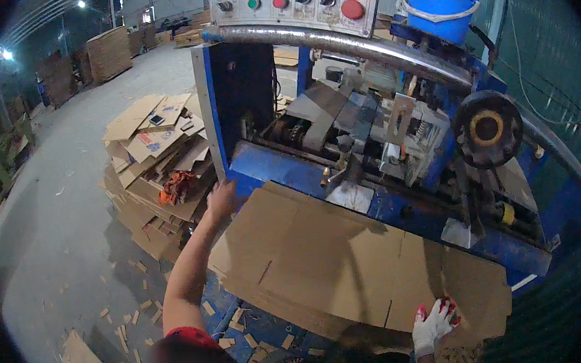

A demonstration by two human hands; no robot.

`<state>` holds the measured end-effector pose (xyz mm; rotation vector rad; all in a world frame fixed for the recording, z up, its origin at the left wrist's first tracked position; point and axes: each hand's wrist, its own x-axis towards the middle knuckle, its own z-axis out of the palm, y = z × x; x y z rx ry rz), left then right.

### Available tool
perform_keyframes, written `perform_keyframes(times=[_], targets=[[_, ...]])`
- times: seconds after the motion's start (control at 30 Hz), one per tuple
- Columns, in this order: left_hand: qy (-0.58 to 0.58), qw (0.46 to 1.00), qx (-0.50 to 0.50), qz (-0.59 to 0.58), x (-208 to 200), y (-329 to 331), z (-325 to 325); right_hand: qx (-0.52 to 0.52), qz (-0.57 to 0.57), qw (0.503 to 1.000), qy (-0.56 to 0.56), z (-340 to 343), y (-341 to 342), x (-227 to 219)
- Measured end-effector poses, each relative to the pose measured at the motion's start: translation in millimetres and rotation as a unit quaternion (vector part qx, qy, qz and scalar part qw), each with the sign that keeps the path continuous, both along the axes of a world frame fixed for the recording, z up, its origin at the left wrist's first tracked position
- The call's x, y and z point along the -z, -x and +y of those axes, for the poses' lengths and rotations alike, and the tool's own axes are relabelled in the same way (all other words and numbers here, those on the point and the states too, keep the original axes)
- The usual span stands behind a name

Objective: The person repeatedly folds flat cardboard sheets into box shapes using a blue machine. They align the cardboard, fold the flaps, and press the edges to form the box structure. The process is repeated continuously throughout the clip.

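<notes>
A wide brown cardboard sheet [325,248] with short slots cut in its edge lies in front of me, its far edge along the blue bed of a machine [268,165]. More sheets seem to lie beneath it. My right hand [434,326], in a white glove with red fingertips, rests on the sheet's near right part with fingers spread. Just beyond the sheet's left end is my bare left hand [222,199], close to the machine's left upright. Its fingers are blurred, so I cannot make out their shape.
A control panel [294,2] with knobs, buttons and a red light tops the machine. To its right are a blue bucket [440,5] and a black handwheel [487,129]. Stacked cardboard [154,142] stands left, with orange-red cloth [178,187] on it. Cardboard scraps [133,329] litter the floor.
</notes>
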<state>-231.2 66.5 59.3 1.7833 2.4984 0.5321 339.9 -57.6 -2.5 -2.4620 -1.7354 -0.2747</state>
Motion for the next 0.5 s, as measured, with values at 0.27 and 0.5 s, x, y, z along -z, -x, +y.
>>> perform_keyframes(times=[0.27, 0.5], targets=[[-0.48, 0.868, 0.125, 0.017, -235, -33, 163, 0.019, 0.026, 0.999, 0.029, -5, 17, -26], [-0.44, 0.893, 0.069, 0.063, -304, -47, 198, 0.026, 0.027, 0.999, 0.03, -7, 27, -38]])
